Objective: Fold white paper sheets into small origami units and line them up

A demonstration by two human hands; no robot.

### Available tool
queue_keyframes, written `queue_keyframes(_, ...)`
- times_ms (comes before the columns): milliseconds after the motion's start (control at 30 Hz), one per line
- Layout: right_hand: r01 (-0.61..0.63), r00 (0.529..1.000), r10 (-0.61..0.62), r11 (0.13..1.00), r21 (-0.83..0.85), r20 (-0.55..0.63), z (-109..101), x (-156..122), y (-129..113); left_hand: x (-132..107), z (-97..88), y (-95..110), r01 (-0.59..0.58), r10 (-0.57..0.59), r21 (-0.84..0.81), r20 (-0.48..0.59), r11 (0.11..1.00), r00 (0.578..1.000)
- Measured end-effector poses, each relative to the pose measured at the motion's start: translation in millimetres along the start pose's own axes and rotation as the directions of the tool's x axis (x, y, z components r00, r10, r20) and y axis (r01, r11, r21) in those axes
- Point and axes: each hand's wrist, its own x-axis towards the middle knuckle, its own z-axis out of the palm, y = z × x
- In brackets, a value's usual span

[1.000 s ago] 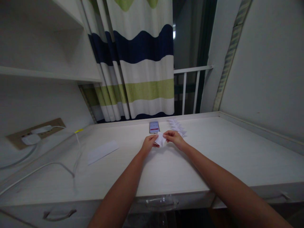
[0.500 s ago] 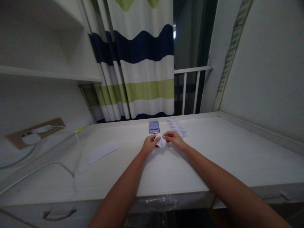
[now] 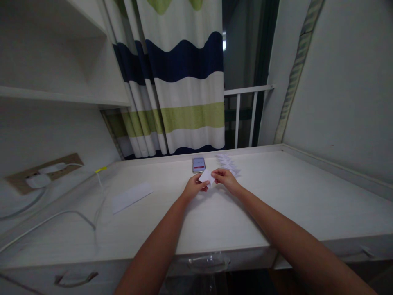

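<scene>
while pinching folded paper (image 3: 206,176) w/ closed fingers of l hand (image 3: 193,187) + r hand (image 3: 226,179), over desk (image 3: 291,200) just nearer than phone (image 3: 198,163): prob mid-fold. apparently done w/ pointed pcs (image 3: 226,162) near back edge (image 3: 258,150); prob not started on flat paper (image 3: 132,197) at l. roomy twd front edge (image 3: 245,248) + far r, tight by phone/pcs.

The small white folded piece of paper (image 3: 206,176) at the centre of the frame looks matt and crisply creased, as do the pointed white folded-paper shapes (image 3: 226,163) just above and right. The flat white rectangular paper sheet (image 3: 132,197) at centre left is smooth and matt. Beneath, the pale white tabletop (image 3: 245,217) has a faint wood-like grain and a soft sheen. The rectangular phone (image 3: 199,163) has a smooth, glassy screen. The white, navy and green striped curtain (image 3: 190,90), upper centre, is matt cloth; clear, wrinkled plastic (image 3: 209,262) shines at lower centre.
</scene>
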Motion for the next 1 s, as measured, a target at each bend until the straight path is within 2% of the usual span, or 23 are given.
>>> queue_keyframes(133, 0.005, 1.0, -0.005, 1.0, -0.009, -0.001, 0, 1, 1, 1, -0.6, -1, 0.011, -0.011, 0.037, -0.009, 0.999, 1.0)
queue_keyframes(200, 0.041, 0.997, -0.044, 0.998, -0.041, -0.056, -1, 3, 3, 2, -0.7, -1, 0.012, -0.01, 0.05, -0.041, 0.999, 0.999)
queue_keyframes(300, 0.158, 0.972, -0.188, 0.967, -0.198, -0.142, -2, 6, 7, 2, -0.7, -2, 0.002, 0.003, 0.062, -0.088, 0.998, 0.996)
queue_keyframes(367, 0.204, 0.967, -0.243, 0.922, -0.33, -0.081, -1, 6, 9, 2, -0.7, -3, -0.005, 0.012, 0.071, -0.101, 0.997, 0.995)
queue_keyframes(500, 0.182, 0.982, -0.135, 0.867, -0.464, 0.131, 3, -1, 13, 3, -1.4, -7, -0.008, 0.019, 0.096, -0.112, 0.995, 0.993)
queue_keyframes(567, 0.158, 0.982, -0.091, 0.874, -0.46, 0.165, 4, -3, 13, 4, -2.0, -8, -0.008, 0.021, 0.1, -0.126, 0.995, 0.992)
queue_keyframes(700, 0.111, 0.988, -0.055, 0.905, -0.41, 0.145, 2, -2, 14, 6, -2.9, -10, 0.004, 0.012, 0.103, -0.161, 0.995, 0.987)
queue_keyframes(833, 0.127, 0.987, -0.077, 0.907, -0.401, 0.138, 0, 1, 14, 6, -2.9, -9, 0.02, 0.002, 0.117, -0.189, 0.993, 0.982)
queue_keyframes(1000, 0.1, 0.989, -0.047, 0.907, -0.409, 0.139, 1, 1, 17, 3, -3.2, -7, 0.013, 0.041, 0.238, -0.219, 0.971, 0.975)
